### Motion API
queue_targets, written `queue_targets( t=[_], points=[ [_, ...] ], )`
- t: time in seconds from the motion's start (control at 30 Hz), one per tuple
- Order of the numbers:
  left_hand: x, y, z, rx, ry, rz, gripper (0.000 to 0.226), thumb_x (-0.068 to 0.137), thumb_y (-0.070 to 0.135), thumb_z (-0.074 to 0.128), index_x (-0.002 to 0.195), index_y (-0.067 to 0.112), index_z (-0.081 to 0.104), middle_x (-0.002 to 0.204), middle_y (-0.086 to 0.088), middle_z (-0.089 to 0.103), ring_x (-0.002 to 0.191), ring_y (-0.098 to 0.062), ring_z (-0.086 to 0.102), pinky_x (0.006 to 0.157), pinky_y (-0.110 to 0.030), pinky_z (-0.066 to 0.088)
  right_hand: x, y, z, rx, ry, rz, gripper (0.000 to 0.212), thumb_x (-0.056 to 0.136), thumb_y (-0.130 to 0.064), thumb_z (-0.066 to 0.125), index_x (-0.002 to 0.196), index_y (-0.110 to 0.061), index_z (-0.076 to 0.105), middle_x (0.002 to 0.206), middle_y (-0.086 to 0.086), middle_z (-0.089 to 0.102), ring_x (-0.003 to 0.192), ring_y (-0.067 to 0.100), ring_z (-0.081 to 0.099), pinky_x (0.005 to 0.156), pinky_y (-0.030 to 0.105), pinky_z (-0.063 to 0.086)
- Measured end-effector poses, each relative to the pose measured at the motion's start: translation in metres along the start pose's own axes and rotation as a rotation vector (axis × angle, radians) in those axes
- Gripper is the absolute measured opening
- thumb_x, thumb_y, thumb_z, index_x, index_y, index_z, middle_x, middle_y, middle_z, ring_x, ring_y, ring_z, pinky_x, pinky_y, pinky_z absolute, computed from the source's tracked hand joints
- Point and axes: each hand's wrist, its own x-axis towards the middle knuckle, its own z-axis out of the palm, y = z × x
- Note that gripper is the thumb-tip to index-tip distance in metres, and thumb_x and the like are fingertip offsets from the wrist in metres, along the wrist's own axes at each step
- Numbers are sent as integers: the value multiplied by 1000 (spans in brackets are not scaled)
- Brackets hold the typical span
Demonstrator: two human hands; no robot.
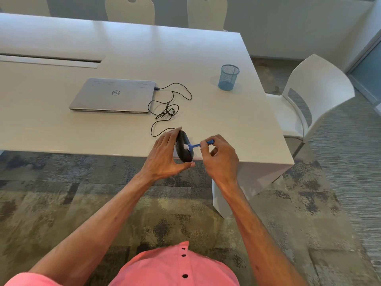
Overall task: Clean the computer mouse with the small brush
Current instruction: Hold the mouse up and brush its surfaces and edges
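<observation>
A black computer mouse (184, 145) is held on its side just above the near edge of the white table (226, 112), gripped by my left hand (166, 155) with fingers at its far end and thumb under its near end. My right hand (218, 155) pinches the handle of a small blue brush (199, 145). The brush's white bristles touch the mouse's exposed face. The mouse's black cable (165, 109) runs in loose loops across the table to a closed silver laptop (113, 96).
A blue mesh pen cup (228, 77) stands at the table's right side. A white chair (309, 100) sits off the right edge, and more chairs stand behind the far edge. Patterned carpet lies below the near edge.
</observation>
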Motion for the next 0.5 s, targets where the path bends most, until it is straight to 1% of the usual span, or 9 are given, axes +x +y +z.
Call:
queue_targets(
  t=[0.07, 0.13, 0.2, 0.3, 0.37, 0.4, 0.47, 0.5],
  points=[
    [-1, -1, 0, -9, 3, -12, 138, 78, 93, 77, 180, 18, 20, 173, -5, 43, 157, -24, 45, 135, -44, 36, -1, 3, -3, -15, 17, 30, 19, 105, -37, 69, 95, -22, 75, 85, -16, 66, 62, 3, 59, 59, 21, 40],
    [-2, -3, 1, -13, 6, -27, 138, 78, 92, 79, 179, 18, 21, 168, -5, 48, 152, -24, 49, 133, -45, 38, -2, 5, -6, 5, 54, 30, 19, 103, -37, 68, 90, -24, 74, 83, -17, 64, 61, 2, 58, 58, 20, 38],
    [-2, -4, 2, -10, 0, -52, 138, 78, 94, 76, 180, 18, 22, 165, -6, 52, 149, -24, 51, 133, -46, 38, -3, 6, -8, 77, 49, -21, 17, 104, -37, 70, 94, -25, 75, 91, -18, 67, 64, 5, 63, 59, 15, 40],
    [0, -5, 2, 6, -16, -60, 137, 79, 98, 71, 179, 19, 23, 170, -7, 52, 157, -27, 49, 141, -46, 26, -4, 9, -7, 177, -44, -120, 13, 104, -35, 72, 98, -24, 78, 102, -20, 71, 69, 6, 66, 62, 13, 43],
    [2, -5, 0, 11, -9, -53, 137, 79, 102, 67, 178, 18, 26, 172, -7, 51, 160, -26, 47, 142, -43, 20, -7, 13, -4, 141, -76, -150, 14, 103, -35, 73, 97, -24, 77, 102, -19, 71, 67, 6, 66, 63, 19, 48],
    [3, -4, 0, 14, -4, -48, 137, 79, 104, 64, 178, 17, 27, 172, -7, 51, 159, -26, 48, 142, -43, 20, -8, 15, -3, 115, -82, -156, 14, 103, -34, 74, 96, -23, 77, 101, -19, 71, 66, 7, 66, 65, 25, 53],
    [4, -4, -1, 24, -1, -38, 139, 78, 108, 56, 176, 13, 29, 172, -10, 51, 158, -27, 49, 142, -41, 19, -9, 20, -3, 56, -83, -170, 14, 102, -33, 75, 94, -22, 76, 99, -17, 71, 63, 8, 66, 73, 39, 61],
    [4, -4, -1, 30, -5, -38, 141, 78, 109, 53, 176, 12, 30, 172, -11, 51, 158, -28, 49, 142, -40, 17, -9, 21, -3, 23, -76, -182, 14, 102, -33, 75, 93, -21, 76, 99, -16, 71, 62, 9, 66, 76, 42, 61]
  ],
)
